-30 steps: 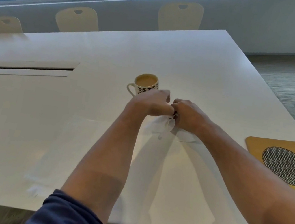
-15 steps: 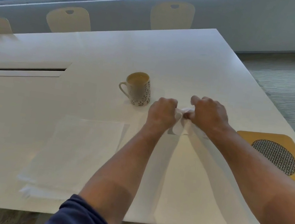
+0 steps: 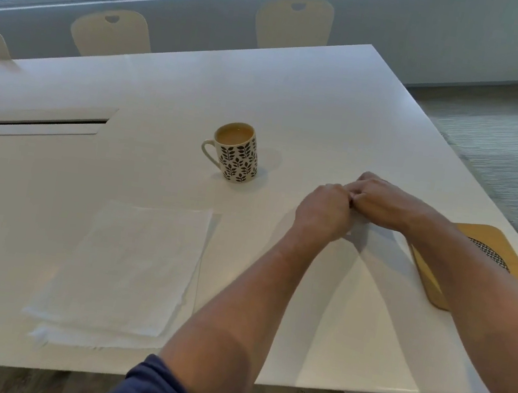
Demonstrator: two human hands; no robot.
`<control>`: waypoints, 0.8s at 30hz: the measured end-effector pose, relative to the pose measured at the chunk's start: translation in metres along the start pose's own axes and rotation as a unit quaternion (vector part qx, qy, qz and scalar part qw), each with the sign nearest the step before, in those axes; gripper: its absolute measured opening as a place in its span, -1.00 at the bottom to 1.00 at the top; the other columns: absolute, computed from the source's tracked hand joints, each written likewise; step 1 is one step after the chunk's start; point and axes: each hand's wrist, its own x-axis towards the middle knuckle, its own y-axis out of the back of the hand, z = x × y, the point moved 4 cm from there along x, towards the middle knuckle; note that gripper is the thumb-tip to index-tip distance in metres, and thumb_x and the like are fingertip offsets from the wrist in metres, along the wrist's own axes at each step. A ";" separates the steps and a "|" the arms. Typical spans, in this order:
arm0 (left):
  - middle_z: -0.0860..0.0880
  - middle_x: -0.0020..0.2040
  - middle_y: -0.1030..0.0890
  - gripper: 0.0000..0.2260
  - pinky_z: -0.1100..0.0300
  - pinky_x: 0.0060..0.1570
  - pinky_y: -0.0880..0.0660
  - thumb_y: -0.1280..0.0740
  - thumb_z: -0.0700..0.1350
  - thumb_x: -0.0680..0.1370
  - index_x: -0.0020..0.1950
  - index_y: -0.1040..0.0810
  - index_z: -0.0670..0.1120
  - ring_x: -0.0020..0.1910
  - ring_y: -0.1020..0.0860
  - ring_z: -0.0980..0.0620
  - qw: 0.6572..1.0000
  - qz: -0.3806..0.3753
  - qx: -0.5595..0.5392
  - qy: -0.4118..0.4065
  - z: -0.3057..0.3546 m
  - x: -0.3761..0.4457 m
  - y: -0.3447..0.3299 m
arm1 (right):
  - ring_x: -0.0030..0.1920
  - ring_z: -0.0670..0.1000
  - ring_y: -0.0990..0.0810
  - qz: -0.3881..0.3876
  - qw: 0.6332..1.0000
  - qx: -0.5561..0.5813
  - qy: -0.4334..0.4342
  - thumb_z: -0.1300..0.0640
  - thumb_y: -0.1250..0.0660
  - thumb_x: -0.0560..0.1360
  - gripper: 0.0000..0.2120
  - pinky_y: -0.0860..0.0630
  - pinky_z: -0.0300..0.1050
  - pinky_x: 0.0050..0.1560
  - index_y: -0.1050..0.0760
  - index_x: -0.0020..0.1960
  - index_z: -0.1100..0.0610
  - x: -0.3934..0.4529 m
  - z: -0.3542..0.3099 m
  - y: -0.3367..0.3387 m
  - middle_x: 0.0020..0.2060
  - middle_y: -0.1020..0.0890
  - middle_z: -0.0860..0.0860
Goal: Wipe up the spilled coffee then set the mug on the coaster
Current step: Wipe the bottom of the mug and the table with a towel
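Napkins (image 3: 128, 264) lie stacked flat on the white table (image 3: 296, 108), well left of the joined hands and nearer the table edge. Mug (image 3: 236, 152), white with black leaf sprigs and holding pale coffee, stands upright left of the hands and beyond them, handle pointing left. Left hand (image 3: 324, 210) and right hand (image 3: 383, 202) meet knuckle to knuckle, fingers curled; what they pinch is hidden. Just right, the right forearm crosses the wooden coaster (image 3: 475, 256).

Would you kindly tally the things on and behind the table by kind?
Mugs: 1, the leaf-patterned mug
Coasters: 1, the wooden coaster
Paper towel stacks: 1
Chair backs: 3
Total: 6
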 end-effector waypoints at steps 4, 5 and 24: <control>-0.13 -0.11 -0.55 -0.81 0.10 -0.22 -0.45 -0.33 -0.23 0.53 -0.09 -0.75 -0.07 -0.04 -0.63 -0.21 0.999 -0.003 -0.042 0.014 -0.013 -0.002 0.004 | 0.05 0.00 -0.57 0.009 0.999 -0.018 -0.028 0.11 -0.18 0.61 -0.70 -0.52 0.04 0.19 -0.70 -0.03 0.06 -0.006 0.002 -0.006 0.07 -0.42 -0.04; -0.11 -0.08 -0.58 -0.83 0.10 -0.21 -0.49 -0.36 -0.21 0.54 -0.09 -0.76 -0.06 -0.05 -0.63 -0.18 0.998 0.002 -0.058 0.018 -0.015 -0.004 0.003 | 0.02 -0.02 -0.59 0.024 0.999 -0.010 -0.025 0.11 -0.20 0.62 -0.71 -0.53 0.03 0.19 -0.71 -0.02 0.07 -0.006 0.002 -0.006 0.06 -0.43 -0.06; -0.01 -0.24 -0.63 -0.67 0.17 -0.23 -0.46 -0.67 -0.07 0.31 -0.10 -0.59 -0.11 -0.25 -0.56 -0.01 0.962 -0.226 0.146 0.045 -0.035 -0.023 0.042 | -0.09 -0.06 -0.63 0.035 0.990 0.093 0.099 0.20 -0.39 0.48 -0.82 -0.60 -0.05 0.04 -0.68 -0.01 -0.02 -0.065 -0.062 -0.027 -0.13 -0.67 -0.15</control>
